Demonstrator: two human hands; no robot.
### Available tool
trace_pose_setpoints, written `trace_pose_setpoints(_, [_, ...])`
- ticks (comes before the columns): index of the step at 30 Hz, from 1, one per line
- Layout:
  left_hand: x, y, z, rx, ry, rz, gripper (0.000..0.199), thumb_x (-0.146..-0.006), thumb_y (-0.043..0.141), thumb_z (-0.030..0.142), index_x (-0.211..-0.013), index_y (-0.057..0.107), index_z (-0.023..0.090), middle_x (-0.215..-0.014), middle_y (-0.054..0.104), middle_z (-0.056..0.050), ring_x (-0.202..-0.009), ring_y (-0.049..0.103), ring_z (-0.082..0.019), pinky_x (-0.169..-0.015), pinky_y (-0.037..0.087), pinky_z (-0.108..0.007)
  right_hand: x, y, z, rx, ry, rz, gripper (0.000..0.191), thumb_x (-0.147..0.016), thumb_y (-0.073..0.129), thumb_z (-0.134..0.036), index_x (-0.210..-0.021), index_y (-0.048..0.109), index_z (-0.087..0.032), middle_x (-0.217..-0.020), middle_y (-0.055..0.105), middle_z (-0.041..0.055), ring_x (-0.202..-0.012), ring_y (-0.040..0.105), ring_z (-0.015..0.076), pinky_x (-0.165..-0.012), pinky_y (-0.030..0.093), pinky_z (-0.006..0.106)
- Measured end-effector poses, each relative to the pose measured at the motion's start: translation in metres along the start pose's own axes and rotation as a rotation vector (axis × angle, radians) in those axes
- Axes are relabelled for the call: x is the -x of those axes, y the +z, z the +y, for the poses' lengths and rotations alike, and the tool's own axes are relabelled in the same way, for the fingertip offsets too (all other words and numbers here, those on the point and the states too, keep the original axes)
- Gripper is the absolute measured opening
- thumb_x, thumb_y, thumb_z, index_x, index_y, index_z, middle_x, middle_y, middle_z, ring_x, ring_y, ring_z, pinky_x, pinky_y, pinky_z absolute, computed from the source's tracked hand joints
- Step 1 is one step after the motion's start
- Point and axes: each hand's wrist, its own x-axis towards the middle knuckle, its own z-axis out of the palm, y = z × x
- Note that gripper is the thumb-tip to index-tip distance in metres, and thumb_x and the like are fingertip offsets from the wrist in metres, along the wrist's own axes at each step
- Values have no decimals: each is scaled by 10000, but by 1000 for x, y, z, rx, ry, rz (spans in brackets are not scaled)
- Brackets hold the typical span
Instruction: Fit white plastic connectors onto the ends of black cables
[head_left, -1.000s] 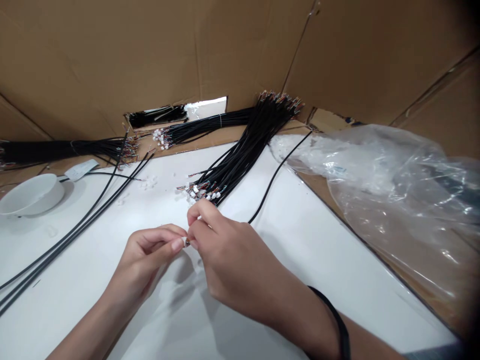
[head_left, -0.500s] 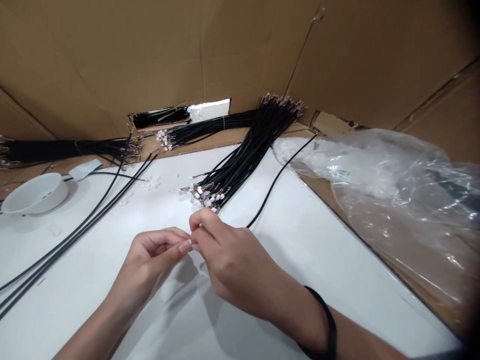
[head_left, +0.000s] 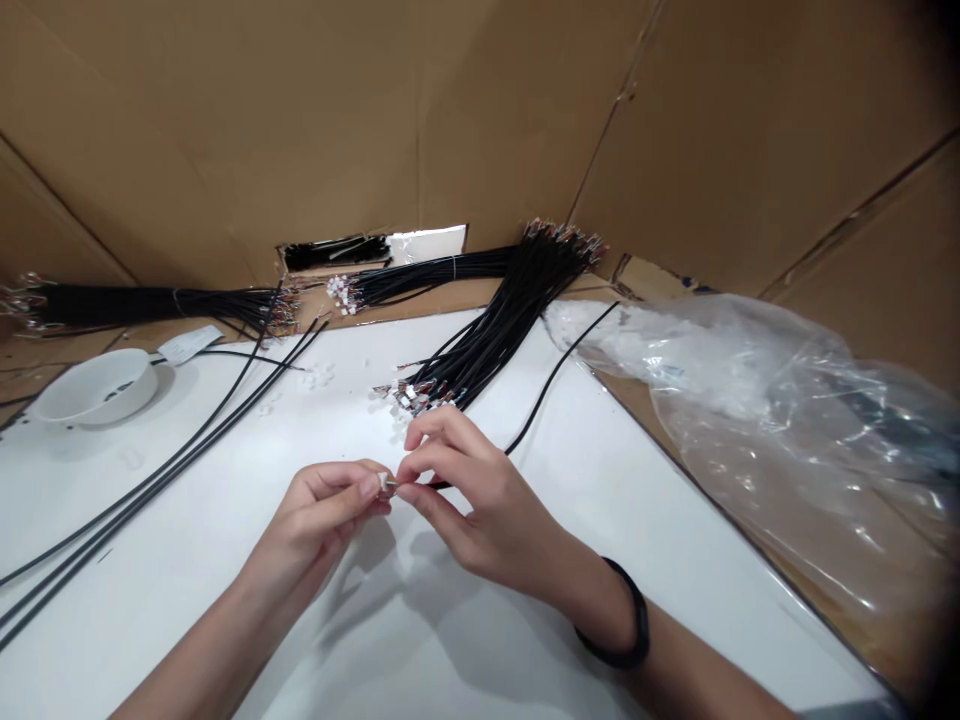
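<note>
"What are the hands doing?"

"The left hand (head_left: pixel 319 525) has its grip closed, thumb and forefinger pinching a tiny white connector (head_left: pixel 385 483). The right hand (head_left: pixel 480 510) is closed as well, its fingertips meeting at the thin wire end beside that connector."

"Where's the connector?"

"Held up between both hands, just above the white bench (head_left: pixel 570 620). A long black cable (head_left: pixel 559 380) runs from under the right hand toward the back."

"What's around them?"

"A thick bundle of black cables (head_left: pixel 480 350) lies just ahead, its white-tipped ends near the right fingers. Loose black cables (head_left: pixel 150 490) lie to the left, near a white bowl (head_left: pixel 97 388). A clear plastic bag (head_left: pixel 772 420) sits on the right, and more bundles (head_left: pixel 420 275) rest against the cardboard wall (head_left: pixel 337 130)."
</note>
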Motion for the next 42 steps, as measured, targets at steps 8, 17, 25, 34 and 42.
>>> trace_pose_setpoints(8, [0,-1,0,-52,-3,3,183,-710,725,299,-673,708,121,-800,608,-67,-717,512,-106,-664,405,-182,5,14,-3,163,-35,106,78,-864,433,-77,-883,491,-126,-951,497,88,-833,526,127,-693,474,250])
trace_pose_setpoints(17, [1,1,-2,-249,101,79,198,-721,711,317,-690,699,122,-832,639,-91,-789,538,-175,-729,398,-258,10,20,3,356,-91,46,138,-851,378,-52,-901,484,-125,-943,498,98,-812,509,144,-560,425,222])
trace_pose_setpoints(25, [-4,-1,3,-275,74,43,220,-740,689,336,-711,710,119,-792,630,-79,-749,524,-151,-699,408,-233,6,17,4,67,104,50,74,-872,435,-118,-851,504,-133,-976,480,83,-751,487,108,-623,429,237])
trace_pose_setpoints(34, [-2,-4,8,-561,319,76,271,-753,679,293,-972,675,135,-978,645,-104,-874,593,-192,-746,486,-250,-3,9,10,-299,435,-67,174,-851,531,-259,-784,578,-105,-966,464,65,-647,429,54,-556,370,190])
trace_pose_setpoints(42, [-5,-3,9,-308,113,20,192,-711,732,266,-794,701,95,-719,653,-70,-677,579,-127,-658,452,-199,0,4,7,-261,357,-74,151,-748,566,-140,-897,548,-122,-1049,438,68,-556,414,12,-519,392,182])
